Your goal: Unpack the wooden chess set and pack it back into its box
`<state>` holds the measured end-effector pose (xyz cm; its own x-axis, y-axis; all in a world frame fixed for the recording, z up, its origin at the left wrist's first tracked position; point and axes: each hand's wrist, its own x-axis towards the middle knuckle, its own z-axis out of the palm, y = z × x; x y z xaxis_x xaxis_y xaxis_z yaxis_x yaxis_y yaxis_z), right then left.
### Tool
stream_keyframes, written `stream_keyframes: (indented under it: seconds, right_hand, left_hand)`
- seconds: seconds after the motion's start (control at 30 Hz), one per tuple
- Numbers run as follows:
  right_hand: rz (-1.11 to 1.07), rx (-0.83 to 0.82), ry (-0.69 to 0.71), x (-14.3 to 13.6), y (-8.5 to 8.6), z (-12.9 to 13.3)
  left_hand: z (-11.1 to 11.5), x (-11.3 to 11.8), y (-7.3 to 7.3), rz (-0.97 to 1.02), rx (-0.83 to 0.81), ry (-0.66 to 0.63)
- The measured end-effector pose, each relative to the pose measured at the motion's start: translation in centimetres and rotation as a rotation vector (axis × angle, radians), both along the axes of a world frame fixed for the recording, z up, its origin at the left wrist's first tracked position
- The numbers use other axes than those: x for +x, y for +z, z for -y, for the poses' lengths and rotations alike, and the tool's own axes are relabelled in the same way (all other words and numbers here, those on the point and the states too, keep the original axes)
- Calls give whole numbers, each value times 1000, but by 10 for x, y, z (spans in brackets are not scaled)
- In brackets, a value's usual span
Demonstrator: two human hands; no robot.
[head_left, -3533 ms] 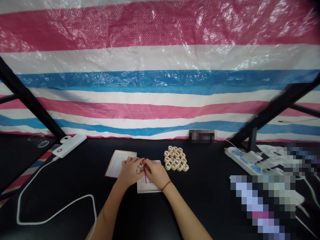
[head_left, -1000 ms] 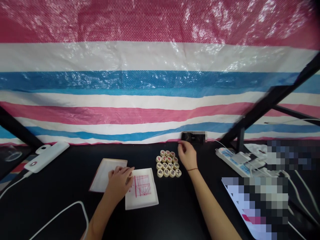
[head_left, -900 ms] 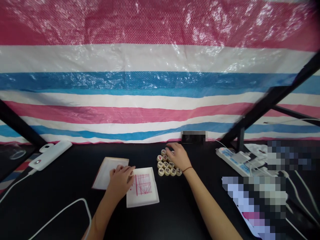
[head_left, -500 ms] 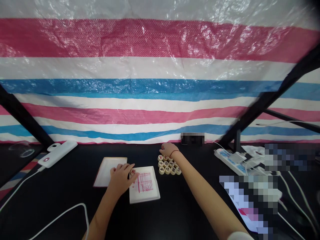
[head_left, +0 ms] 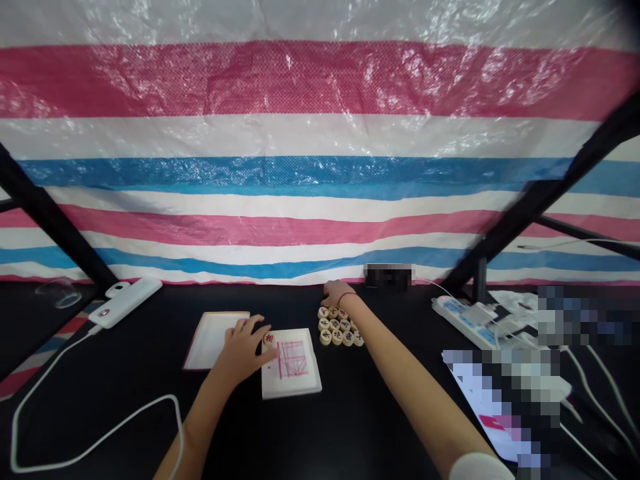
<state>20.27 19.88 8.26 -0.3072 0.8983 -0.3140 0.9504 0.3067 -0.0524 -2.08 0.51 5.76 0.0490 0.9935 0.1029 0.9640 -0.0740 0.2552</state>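
My left hand is over the upper left corner of a white shallow box with a red grid drawn on it. Its fingers are apart, around a round Chinese chess piece with a red character that lies at that corner. My right hand is behind a block of Chinese chess pieces set in rows. Its fingers curl down and their tips are hidden, so what they pinch cannot be made out. The right forearm covers the right end of the rows.
Left of the box lies an open lid or tray, partly behind my left hand. A white device with a cable lies at the far left. A power strip with plugs and cables is on the right, and a small black object stands at the back.
My left thumb and forefinger have spread slightly around the red-marked piece. My right hand stays behind the rows. The whole view has shifted a little.
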Motion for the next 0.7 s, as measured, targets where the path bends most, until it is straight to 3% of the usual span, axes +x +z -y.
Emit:
stream_keyframes:
  seconds: [0.27, 0.43, 0.6, 0.7]
  right_hand:
    - [-131, 83, -34, 4, 13, 3]
    - [-356, 161, 3, 4, 24, 44]
    - [-846, 176, 25, -12, 2, 108]
    - [-1061, 111, -21, -27, -16, 127]
  left_hand:
    - [-14, 7, 12, -52, -169, -47]
    - [-18, 12, 10, -1, -215, -49]
    - [-20, 14, 4, 51, -161, -11]
    - [-25, 15, 3, 184, -28, -121]
